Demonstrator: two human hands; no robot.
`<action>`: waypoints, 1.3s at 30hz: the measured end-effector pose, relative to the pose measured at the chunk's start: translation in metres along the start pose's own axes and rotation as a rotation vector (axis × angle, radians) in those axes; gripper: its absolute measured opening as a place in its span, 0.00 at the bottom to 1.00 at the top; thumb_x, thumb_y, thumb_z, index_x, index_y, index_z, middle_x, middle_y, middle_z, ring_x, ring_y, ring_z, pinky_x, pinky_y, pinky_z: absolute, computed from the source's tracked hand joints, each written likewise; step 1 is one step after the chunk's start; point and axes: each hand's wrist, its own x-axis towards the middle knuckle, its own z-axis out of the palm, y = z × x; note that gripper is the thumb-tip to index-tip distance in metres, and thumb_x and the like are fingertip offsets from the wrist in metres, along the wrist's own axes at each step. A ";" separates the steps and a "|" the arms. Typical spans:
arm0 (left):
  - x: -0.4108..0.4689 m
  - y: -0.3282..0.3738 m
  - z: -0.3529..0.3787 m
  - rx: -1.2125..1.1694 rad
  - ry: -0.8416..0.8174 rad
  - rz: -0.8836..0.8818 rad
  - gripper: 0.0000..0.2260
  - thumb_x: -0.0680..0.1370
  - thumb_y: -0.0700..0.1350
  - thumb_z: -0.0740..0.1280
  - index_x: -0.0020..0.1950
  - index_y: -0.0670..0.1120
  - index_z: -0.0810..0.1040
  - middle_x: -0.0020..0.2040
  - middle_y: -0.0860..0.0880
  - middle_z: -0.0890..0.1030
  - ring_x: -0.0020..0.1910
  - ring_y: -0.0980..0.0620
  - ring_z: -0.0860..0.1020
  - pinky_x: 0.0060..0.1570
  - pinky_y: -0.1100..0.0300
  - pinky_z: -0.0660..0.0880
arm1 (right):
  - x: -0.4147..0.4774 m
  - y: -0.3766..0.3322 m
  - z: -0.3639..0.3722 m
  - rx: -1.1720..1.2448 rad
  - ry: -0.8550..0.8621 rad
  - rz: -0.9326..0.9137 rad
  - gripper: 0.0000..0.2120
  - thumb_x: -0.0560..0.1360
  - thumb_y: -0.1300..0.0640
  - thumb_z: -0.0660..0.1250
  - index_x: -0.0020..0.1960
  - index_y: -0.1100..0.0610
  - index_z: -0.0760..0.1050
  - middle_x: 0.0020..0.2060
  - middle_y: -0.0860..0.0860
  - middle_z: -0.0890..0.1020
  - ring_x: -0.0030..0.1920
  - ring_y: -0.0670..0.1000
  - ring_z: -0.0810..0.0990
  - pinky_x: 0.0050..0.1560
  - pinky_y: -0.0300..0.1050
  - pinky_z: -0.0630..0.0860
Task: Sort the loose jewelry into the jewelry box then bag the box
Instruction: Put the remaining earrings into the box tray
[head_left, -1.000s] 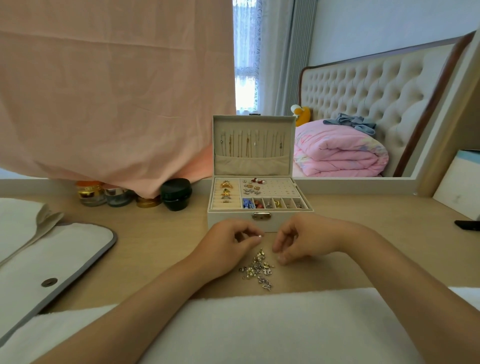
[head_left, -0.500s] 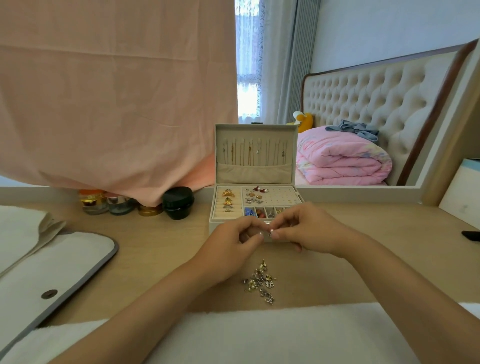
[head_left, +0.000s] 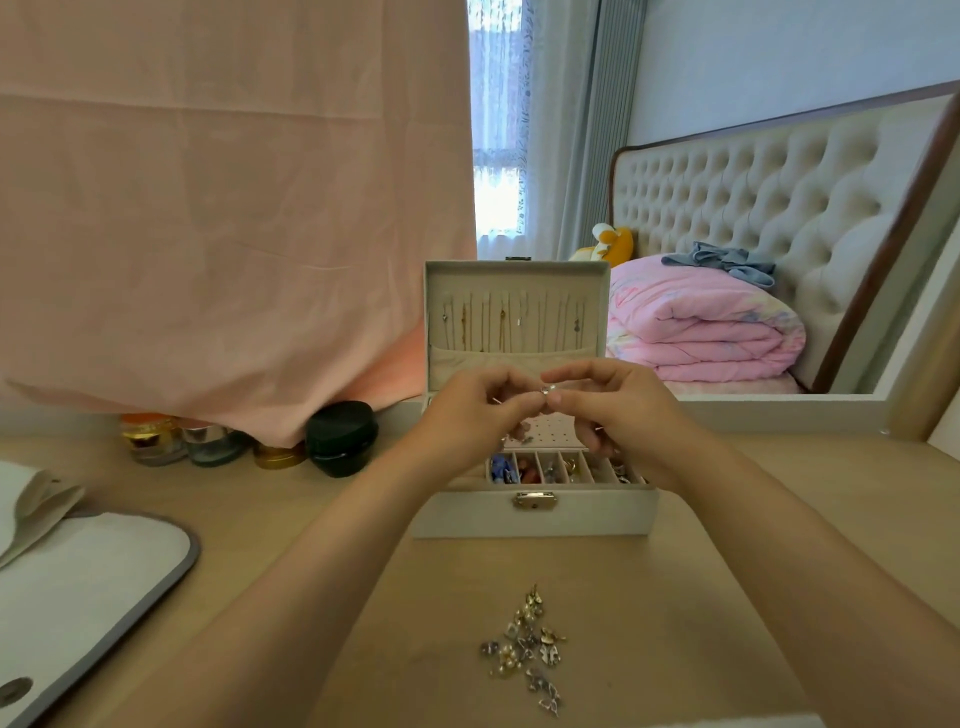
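Left hand (head_left: 478, 413) and right hand (head_left: 621, 410) pinch a tiny earring (head_left: 548, 388) over the box (head_left: 535, 517) at 12 o'clock; a loosened pinch could drop it into the wrong compartment

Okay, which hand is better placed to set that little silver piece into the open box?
Probably the right hand. Both hands pinch the small silver piece, but the right is over the perforated panel of the jewelry box, and the left hand is over its left side.
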 end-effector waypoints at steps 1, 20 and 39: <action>0.005 0.000 -0.001 -0.010 -0.009 -0.001 0.04 0.80 0.45 0.69 0.53 0.48 0.83 0.47 0.49 0.85 0.36 0.60 0.80 0.35 0.67 0.75 | 0.005 0.001 -0.001 0.005 0.004 -0.007 0.07 0.74 0.63 0.74 0.51 0.56 0.83 0.36 0.55 0.84 0.23 0.49 0.71 0.23 0.40 0.66; 0.045 -0.013 -0.005 -0.098 -0.021 -0.118 0.12 0.82 0.49 0.65 0.43 0.47 0.82 0.28 0.56 0.78 0.28 0.60 0.74 0.31 0.68 0.74 | 0.042 0.011 -0.005 -0.439 0.111 -0.390 0.06 0.72 0.55 0.77 0.47 0.46 0.86 0.31 0.43 0.84 0.28 0.45 0.77 0.35 0.35 0.76; 0.047 -0.024 -0.013 -0.046 -0.058 -0.086 0.08 0.83 0.42 0.62 0.58 0.50 0.80 0.47 0.50 0.82 0.34 0.57 0.80 0.35 0.64 0.77 | 0.041 0.032 -0.001 -1.019 -0.039 -0.281 0.03 0.74 0.47 0.74 0.45 0.45 0.84 0.41 0.37 0.82 0.44 0.39 0.78 0.45 0.42 0.75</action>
